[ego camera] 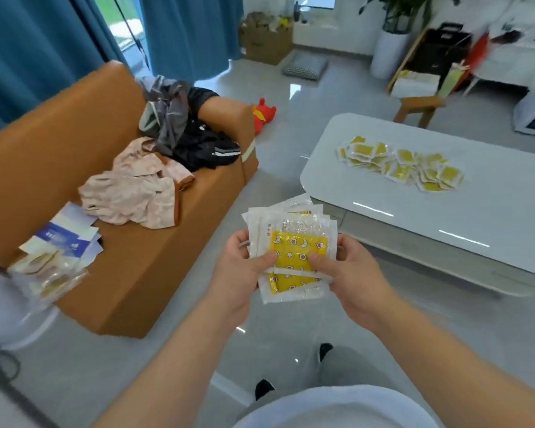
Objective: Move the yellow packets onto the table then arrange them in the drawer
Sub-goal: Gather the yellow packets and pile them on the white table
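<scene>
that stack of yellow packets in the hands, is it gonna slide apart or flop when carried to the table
Probably slippery: the stack of yellow packets has glossy clear wrappers and is already fanned out unevenly. Likely light and thin, since the left hand and right hand hold it just by the edges. It seems fairly flat, only slightly bendy; the pile on the table lies scattered, so loose ones may skid.

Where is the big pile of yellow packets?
The pile of yellow packets lies on the white table, in the upper right of the head view, near the table's far left end and beyond the stack held in both hands.
</scene>
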`<state>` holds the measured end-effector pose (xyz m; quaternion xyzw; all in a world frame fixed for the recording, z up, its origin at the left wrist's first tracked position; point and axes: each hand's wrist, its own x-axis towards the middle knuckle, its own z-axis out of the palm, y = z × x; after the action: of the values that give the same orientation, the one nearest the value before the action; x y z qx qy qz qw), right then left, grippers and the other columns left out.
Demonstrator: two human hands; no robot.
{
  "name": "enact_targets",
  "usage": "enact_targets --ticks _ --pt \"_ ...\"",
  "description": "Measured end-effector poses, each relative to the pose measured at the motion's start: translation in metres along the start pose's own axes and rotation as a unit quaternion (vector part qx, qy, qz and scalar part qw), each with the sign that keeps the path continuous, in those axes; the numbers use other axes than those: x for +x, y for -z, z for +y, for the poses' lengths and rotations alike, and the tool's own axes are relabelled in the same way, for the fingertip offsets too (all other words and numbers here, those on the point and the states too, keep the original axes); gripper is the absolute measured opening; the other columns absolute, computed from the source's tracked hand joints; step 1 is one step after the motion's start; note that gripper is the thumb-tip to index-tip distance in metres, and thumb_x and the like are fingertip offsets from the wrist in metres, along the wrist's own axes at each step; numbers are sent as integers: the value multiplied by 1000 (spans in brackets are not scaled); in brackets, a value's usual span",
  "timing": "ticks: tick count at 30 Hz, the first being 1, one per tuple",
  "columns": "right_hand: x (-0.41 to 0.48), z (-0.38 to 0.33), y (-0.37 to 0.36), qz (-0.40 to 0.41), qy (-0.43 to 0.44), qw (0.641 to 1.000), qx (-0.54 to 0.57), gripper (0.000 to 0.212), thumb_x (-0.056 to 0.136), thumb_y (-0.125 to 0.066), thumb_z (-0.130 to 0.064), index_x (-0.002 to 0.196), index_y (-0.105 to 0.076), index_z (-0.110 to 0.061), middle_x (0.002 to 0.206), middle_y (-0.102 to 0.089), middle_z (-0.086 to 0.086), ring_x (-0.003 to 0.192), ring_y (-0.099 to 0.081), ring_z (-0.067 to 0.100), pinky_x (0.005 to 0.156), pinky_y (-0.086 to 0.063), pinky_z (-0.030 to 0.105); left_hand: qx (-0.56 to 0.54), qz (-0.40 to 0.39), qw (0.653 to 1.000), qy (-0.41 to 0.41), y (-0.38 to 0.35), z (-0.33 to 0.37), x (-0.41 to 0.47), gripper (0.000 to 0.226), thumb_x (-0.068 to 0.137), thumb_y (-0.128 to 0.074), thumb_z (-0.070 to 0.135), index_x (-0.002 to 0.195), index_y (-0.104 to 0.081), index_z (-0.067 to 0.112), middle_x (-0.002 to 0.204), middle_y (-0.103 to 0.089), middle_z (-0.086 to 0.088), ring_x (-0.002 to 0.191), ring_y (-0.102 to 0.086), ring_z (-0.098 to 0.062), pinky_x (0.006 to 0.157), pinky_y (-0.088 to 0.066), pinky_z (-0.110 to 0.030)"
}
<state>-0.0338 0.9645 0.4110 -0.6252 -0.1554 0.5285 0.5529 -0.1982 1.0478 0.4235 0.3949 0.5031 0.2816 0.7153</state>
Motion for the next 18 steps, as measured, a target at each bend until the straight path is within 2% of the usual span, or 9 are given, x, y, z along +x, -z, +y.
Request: enact_targets --ticks 8,12,18 --pt "57 -17 69 132 4 988 76 34 88 -75 0 117 -62 -12 108 -76 7 94 -76 27 83 -61 48 71 -109 990 50 -89 3 100 49 88 -70 -5 126 -52 20 117 -72 -6 101 -73 -27 85 -60 -51" --pt "110 -27 111 166 -14 981 97 32 88 -75 -1 114 -64 -14 105 -77 6 93 -76 26 82 -61 48 113 -118 984 67 -145 1 162 50 86 -72 -5 123 -52 22 116 -71 -7 102 -72 -28 89 -58 -53" --pt "204 -63 172 171 -56 979 101 31 89 -75 -2 116 -65 -13 106 -77 6 96 -76 29 88 -59 56 149 -107 979 92 -227 13 251 49 87 -71 -7 126 -50 16 116 -71 -10 100 -73 -27 87 -60 -51"
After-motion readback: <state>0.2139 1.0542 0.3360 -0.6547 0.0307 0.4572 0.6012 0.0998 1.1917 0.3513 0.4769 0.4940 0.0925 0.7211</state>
